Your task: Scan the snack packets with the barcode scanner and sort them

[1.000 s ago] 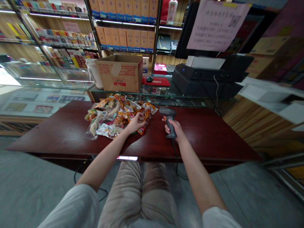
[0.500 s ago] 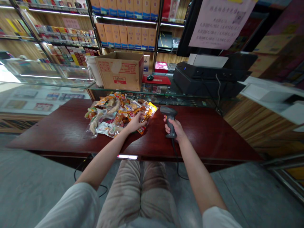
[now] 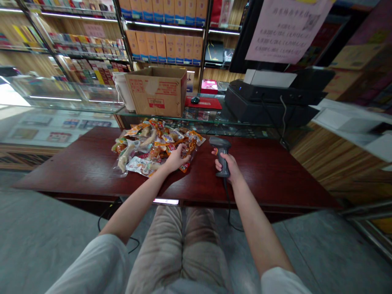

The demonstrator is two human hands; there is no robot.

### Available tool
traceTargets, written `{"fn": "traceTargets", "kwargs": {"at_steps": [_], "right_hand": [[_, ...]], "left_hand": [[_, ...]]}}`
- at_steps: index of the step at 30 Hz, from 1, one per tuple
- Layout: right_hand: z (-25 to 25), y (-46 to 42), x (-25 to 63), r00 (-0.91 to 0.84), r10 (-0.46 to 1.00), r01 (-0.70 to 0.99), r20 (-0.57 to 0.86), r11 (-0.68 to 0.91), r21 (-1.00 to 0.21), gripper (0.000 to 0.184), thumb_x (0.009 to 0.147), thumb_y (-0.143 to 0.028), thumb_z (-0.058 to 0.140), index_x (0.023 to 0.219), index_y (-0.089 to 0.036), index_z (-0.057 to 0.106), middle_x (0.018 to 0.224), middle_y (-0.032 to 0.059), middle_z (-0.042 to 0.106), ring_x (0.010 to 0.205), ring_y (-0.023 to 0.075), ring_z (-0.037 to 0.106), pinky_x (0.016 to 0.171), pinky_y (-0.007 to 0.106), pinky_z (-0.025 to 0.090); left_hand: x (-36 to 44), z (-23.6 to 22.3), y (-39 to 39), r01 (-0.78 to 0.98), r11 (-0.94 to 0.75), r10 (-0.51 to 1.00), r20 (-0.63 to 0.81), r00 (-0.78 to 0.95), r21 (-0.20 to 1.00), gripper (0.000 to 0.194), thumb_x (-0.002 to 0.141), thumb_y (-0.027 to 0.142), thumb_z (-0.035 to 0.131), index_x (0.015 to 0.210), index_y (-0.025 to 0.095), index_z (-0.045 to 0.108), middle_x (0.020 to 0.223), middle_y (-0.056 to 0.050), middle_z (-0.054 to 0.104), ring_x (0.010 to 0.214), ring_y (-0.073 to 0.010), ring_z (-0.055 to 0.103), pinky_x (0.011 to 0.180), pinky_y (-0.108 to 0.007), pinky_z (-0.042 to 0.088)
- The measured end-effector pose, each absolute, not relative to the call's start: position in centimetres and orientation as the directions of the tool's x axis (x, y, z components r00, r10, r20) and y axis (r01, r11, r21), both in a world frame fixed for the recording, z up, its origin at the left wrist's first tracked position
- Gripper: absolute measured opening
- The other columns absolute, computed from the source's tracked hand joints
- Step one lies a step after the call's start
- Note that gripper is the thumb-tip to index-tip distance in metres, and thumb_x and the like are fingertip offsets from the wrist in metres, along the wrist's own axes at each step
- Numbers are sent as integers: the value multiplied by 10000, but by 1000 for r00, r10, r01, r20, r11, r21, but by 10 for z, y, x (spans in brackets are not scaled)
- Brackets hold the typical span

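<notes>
A pile of vacuum-sealed snack packets (image 3: 150, 151), clear and printed, lies on the dark red wooden table (image 3: 260, 171). My left hand (image 3: 177, 158) is at the pile's right side, thumb and fingers curved around an orange-brown snack packet (image 3: 192, 143). Part of that packet is hidden under the fingers. In my right hand (image 3: 229, 165) is a grey barcode scanner (image 3: 221, 143), held upright by its handle just right of the pile. Its head points left, and a black cable hangs from the handle over the table's front edge.
Behind the table, an open cardboard box (image 3: 157, 96) stands on a glass counter beside a red mat (image 3: 208, 104) with a mouse (image 3: 195, 99). A black printer-like machine (image 3: 269, 102) and a monitor with a pink notice (image 3: 284, 30) are at right. A lit phone (image 3: 166, 201) lies below the table edge.
The view has shifted slightly. The packet at my left hand has tilted a little and its bright yellow glare has faded. My right hand still holds the scanner in nearly the same place.
</notes>
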State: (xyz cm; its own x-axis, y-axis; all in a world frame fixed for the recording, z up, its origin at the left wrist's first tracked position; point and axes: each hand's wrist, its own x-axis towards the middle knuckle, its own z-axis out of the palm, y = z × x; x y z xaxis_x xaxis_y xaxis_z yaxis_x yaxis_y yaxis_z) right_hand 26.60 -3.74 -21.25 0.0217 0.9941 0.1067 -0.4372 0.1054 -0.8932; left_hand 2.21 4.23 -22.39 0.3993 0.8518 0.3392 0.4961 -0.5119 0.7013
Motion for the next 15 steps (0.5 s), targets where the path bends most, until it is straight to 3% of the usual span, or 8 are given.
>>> {"fn": "traceTargets", "kwargs": {"at_steps": [5, 15], "right_hand": [[-213, -36, 266, 26, 994, -441, 105, 105, -892, 314, 745, -361, 672, 1018, -206, 660, 1143, 96, 719, 415, 38, 390, 331, 212, 333], [-210, -39, 265, 39, 995, -467, 91, 99, -879, 326, 742, -344, 679, 1028, -188, 675, 1158, 107, 711, 421, 37, 403, 338, 212, 339]], "left_hand": [[16, -207, 39, 643, -467, 878, 402, 259, 607, 409, 835, 345, 636, 1199, 207, 508, 1080, -98, 716, 963, -261, 691, 839, -344, 501], [-50, -159, 68, 825, -248, 929, 367, 54, 507, 422, 817, 362, 626, 1183, 154, 604, 1077, -123, 718, 981, -276, 672, 879, -365, 489]]}}
